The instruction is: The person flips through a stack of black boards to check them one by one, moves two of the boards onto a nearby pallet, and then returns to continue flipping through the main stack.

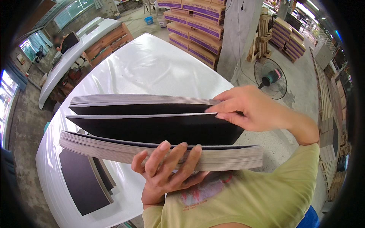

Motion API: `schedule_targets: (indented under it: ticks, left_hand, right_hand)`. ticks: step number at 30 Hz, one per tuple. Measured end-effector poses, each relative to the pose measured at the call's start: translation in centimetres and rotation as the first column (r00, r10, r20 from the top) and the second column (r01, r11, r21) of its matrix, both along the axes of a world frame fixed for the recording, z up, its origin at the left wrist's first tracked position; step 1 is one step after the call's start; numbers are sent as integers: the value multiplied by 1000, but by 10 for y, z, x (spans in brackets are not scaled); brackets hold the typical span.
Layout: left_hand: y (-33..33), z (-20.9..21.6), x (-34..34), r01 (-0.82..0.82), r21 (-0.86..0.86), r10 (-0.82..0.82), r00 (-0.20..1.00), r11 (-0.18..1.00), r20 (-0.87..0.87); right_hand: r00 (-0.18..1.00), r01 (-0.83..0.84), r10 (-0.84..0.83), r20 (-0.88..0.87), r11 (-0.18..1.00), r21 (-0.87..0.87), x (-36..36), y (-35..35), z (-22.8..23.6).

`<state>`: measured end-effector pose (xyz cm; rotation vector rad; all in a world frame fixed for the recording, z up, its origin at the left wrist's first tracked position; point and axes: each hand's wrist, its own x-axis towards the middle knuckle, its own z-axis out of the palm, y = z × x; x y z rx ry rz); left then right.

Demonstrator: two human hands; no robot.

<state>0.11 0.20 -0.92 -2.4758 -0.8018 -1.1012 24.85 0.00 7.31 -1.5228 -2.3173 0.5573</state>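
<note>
A thick near stack of black-faced boards with grey edges [228, 157] stands on edge close to my body. My left hand [171, 167] supports it from the near side, its fingers curled over the top edge. Beyond it, a single black board [152, 127] leans apart from the stack. My right hand [243, 108] pinches the top edge of that board near its right end, thumb on the near side. Right behind stands a far stack of boards [140, 99], which the right fingers also reach. The boards' lower edges are hidden.
A white-covered table [152, 64] lies beneath, with more black boards [80, 182] flat at its left. Stacked cartons [201, 30], a concrete pillar [237, 41] and a floor fan [270, 78] stand beyond. Another person [59, 43] is at a second white table [76, 49], far left.
</note>
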Motion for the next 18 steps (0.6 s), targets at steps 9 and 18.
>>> schedule_targets:
  ticks: [9,18]
  left_hand:
    - [-1,2,-1,-1,-59,3,999,998,35]
    - [-2,1,-3,-9,-32,10,999,999,33]
  right_hand:
    - [998,-18,19,-60,1000,15,4,2,-8]
    - [993,-114,114,-1,993,-40,5,4,-2]
